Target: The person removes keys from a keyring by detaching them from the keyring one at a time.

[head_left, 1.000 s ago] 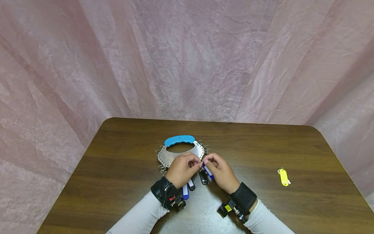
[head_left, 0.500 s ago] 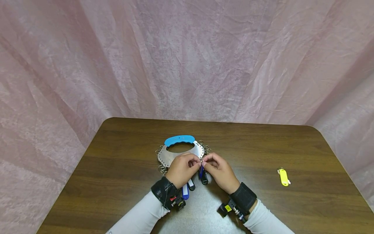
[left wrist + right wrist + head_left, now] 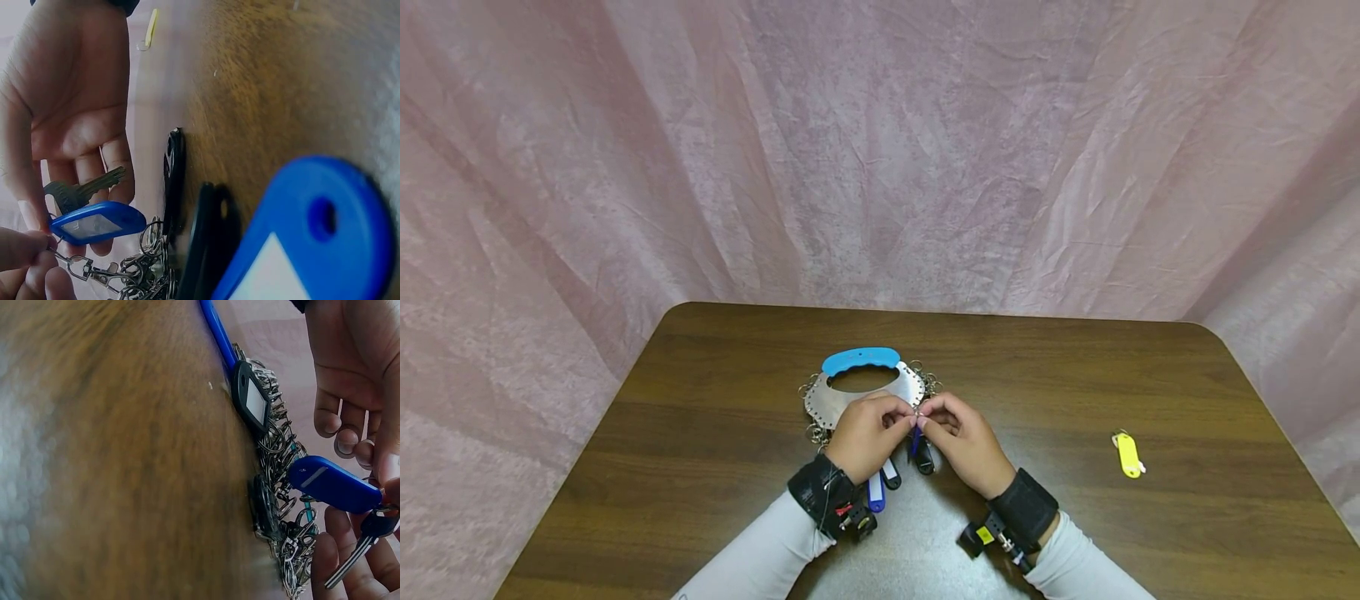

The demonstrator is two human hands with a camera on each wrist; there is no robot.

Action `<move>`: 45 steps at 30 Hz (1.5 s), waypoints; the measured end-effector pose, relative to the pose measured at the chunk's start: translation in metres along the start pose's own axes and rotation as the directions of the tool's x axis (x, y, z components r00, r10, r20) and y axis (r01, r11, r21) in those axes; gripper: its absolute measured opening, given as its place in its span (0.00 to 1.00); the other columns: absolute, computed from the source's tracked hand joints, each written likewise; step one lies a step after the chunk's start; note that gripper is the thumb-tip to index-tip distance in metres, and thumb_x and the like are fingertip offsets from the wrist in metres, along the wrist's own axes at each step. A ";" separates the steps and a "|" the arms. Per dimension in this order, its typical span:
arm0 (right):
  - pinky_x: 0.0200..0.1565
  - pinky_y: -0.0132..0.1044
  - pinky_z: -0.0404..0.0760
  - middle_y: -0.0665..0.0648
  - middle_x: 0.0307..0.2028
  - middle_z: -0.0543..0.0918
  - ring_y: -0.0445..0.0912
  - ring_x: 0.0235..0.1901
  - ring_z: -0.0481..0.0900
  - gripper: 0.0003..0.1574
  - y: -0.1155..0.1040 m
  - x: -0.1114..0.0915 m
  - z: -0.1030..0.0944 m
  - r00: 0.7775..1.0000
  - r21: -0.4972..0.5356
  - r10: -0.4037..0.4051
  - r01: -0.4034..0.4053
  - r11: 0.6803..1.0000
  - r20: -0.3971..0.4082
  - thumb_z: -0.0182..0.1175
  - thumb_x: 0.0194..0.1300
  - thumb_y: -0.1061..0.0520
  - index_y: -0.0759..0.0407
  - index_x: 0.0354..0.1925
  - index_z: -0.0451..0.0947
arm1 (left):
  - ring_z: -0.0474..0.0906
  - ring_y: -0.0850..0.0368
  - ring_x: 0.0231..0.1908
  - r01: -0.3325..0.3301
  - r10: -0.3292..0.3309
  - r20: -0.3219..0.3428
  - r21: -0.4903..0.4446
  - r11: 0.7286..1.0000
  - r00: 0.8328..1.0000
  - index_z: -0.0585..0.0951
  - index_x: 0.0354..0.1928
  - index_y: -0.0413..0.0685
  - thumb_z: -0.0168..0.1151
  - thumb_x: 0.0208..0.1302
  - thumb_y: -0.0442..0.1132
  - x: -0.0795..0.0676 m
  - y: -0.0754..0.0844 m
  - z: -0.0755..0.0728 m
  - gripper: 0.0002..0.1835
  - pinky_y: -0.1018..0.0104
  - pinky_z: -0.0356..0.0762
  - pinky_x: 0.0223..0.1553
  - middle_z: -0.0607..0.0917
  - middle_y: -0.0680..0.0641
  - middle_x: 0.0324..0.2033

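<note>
My left hand (image 3: 868, 433) and right hand (image 3: 966, 442) meet fingertip to fingertip at the lower right edge of a metal key-holder plate (image 3: 835, 406) with a blue handle (image 3: 861, 359). Left thumb and finger pinch a small ring joined to a snap hook (image 3: 84, 269). Right thumb and fingers pinch the split ring of a blue key tag (image 3: 334, 484); the tag and a key (image 3: 359, 556) dangle from that ring, below both hands. How the two rings join is hidden by the fingertips.
Rings and snap hooks (image 3: 272, 444) crowd the plate's edge. Black key tags (image 3: 924, 458) and another blue tag (image 3: 876, 492) hang toward me on the wooden table (image 3: 715, 467). A yellow key tag (image 3: 1128, 455) lies far right.
The right fingertips have shifted slightly left to meet the left ones. The blue key tag has swung from slanting over the right fingers to hanging edge-on below them. The plate has stayed put.
</note>
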State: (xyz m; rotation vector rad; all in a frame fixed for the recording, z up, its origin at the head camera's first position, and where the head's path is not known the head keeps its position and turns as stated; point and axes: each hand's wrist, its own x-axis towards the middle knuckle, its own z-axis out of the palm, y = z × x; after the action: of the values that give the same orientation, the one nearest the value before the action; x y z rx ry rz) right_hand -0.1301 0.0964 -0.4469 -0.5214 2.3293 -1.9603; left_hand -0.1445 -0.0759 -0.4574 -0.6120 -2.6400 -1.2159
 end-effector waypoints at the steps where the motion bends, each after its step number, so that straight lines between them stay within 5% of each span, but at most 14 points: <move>1: 0.39 0.35 0.78 0.66 0.36 0.80 0.62 0.40 0.77 0.05 0.000 0.000 0.000 1.000 -0.003 0.003 -0.003 1.000 -0.003 0.56 0.64 0.70 0.69 0.40 0.73 | 0.71 0.68 0.26 -0.003 0.003 0.001 0.002 1.000 1.000 0.82 0.30 0.56 0.65 0.60 0.39 0.000 0.000 0.000 0.03 0.72 0.71 0.27 0.76 0.61 0.26; 17: 0.37 0.33 0.74 0.67 0.36 0.80 0.59 0.37 0.77 0.05 0.001 0.000 -0.002 1.000 -0.034 0.026 -0.026 0.999 -0.008 0.52 0.70 0.65 0.67 0.42 0.73 | 0.70 0.68 0.26 -0.031 0.031 0.031 -0.005 1.000 0.999 0.83 0.32 0.55 0.64 0.62 0.39 0.000 0.000 -0.001 0.02 0.71 0.71 0.28 0.75 0.62 0.25; 24: 0.36 0.34 0.74 0.60 0.35 0.81 0.55 0.36 0.78 0.06 0.022 0.002 -0.002 1.000 -0.045 0.018 -0.019 0.999 -0.018 0.51 0.71 0.61 0.63 0.42 0.74 | 0.70 0.68 0.26 -0.043 0.043 0.038 -0.008 0.999 0.998 0.83 0.32 0.55 0.64 0.62 0.39 0.000 -0.001 -0.001 0.02 0.71 0.70 0.27 0.75 0.62 0.26; 30: 0.36 0.32 0.72 0.67 0.36 0.80 0.62 0.38 0.75 0.07 0.000 0.000 0.000 0.999 -0.048 0.030 -0.031 0.998 -0.011 0.49 0.71 0.66 0.69 0.42 0.72 | 0.69 0.67 0.25 -0.057 0.057 0.027 -0.017 0.998 0.998 0.83 0.32 0.54 0.64 0.62 0.37 0.000 0.000 -0.002 0.02 0.71 0.69 0.26 0.75 0.62 0.26; 45: 0.38 0.33 0.73 0.67 0.34 0.80 0.61 0.36 0.77 0.06 0.000 0.000 0.000 1.000 -0.035 0.011 -0.012 0.999 -0.026 0.50 0.71 0.65 0.66 0.42 0.73 | 0.70 0.68 0.24 -0.010 0.011 0.003 -0.046 0.999 1.000 0.83 0.30 0.54 0.65 0.59 0.38 0.001 0.000 0.001 0.02 0.71 0.70 0.26 0.74 0.61 0.24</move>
State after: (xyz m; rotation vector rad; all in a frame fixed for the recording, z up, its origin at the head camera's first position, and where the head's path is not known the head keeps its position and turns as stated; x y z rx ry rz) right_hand -0.1304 0.0966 -0.4473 -0.4868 2.3804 -1.9355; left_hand -0.1449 -0.0750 -0.4572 -0.6347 -2.6142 -1.2776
